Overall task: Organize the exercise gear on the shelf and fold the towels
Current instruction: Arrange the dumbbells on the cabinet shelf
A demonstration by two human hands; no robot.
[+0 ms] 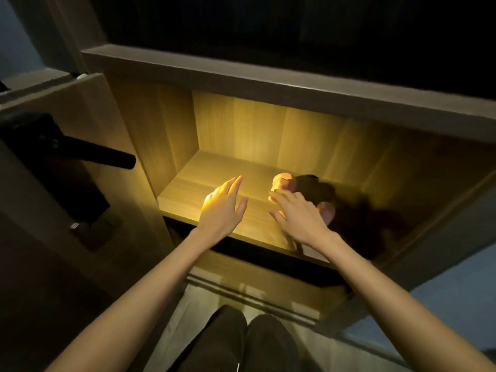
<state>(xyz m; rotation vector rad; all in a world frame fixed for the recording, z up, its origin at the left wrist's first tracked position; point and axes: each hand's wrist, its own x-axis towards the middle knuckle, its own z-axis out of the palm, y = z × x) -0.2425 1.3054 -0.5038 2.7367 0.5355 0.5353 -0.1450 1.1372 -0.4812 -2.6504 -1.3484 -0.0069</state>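
Glowing warm yellow across the shelf (198,173), dimming to near black above and far left. Flaring bright on the knuckles of the left hand (222,208). Throwing a heavy shadow just right of the right hand (298,218), swallowing part of the pink dumbbell (280,182). Smearing slightly there; bowing straight edges outward.

Pink dumbbell (281,182): one item, lying on its side on the warm-lit wooden shelf (188,190), right of centre, set diagonally from rear-left to front-right. Two rounded ends show. The middle is hidden beneath the right hand (298,217). Blurred; contact not determinable.
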